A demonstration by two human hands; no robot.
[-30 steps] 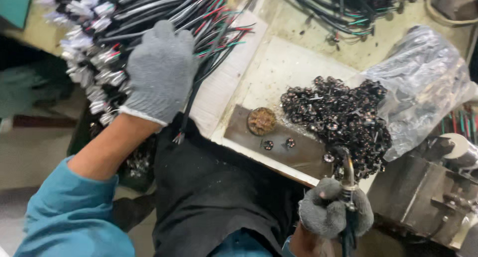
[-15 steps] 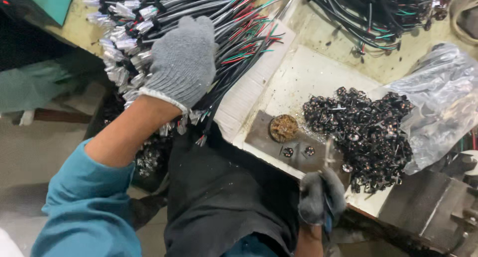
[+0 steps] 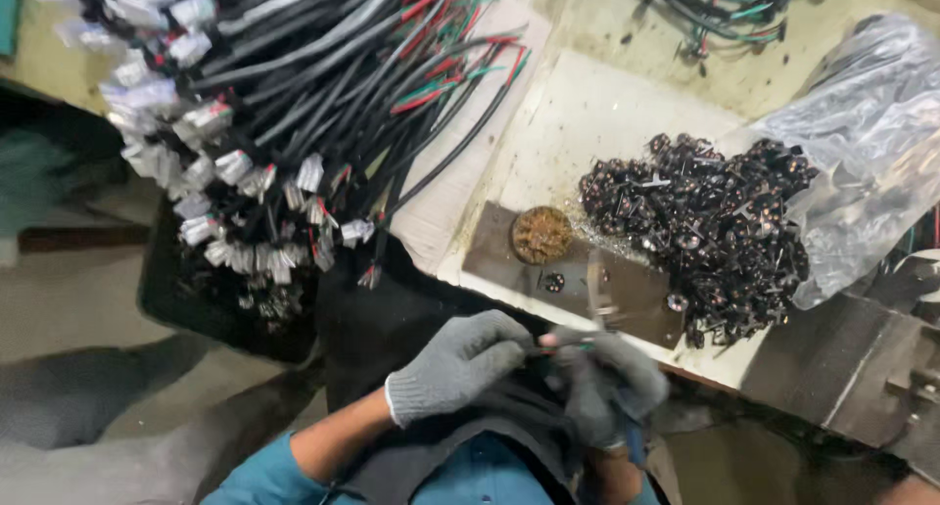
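Workbench surfaces filled the upper part of the frame, with a yellowish table point(image 3: 627, 25) carrying the stock and a dim floor showing at lower left.

1. Work item. A thin wire point(image 3: 537, 348) sat at lower centre, pinched between the two gloved hands close to the person's body. Its full length could not be made out; only a short dark run with a pale, reddish tip was visible.

2. Hands. The left hand point(image 3: 460, 363), in a grey knit glove, had its fingers curled narrow around the wire. The right hand point(image 3: 607, 383), also gloved, was closed against it from the other side and gripped a slim tool with a blue handle point(image 3: 634, 444). The tool head was blurred.

3. Change from one second before. The left hand had then rested on the wire bundle point(image 3: 294, 123) at upper left. It had since left the bundle and joined the right hand at lower centre. In my judgement this meant one wire had been drawn from stock and was now being worked on.

4. Surroundings. A metal plate point(image 3: 578, 270) lay just above the hands, bearing a round brass-coloured wire pad point(image 3: 541, 234). A heap of small dark parts point(image 3: 705, 221) spilled from a clear plastic bag point(image 3: 862, 153) at right. A white board point(image 3: 597, 123) lay under the plate.
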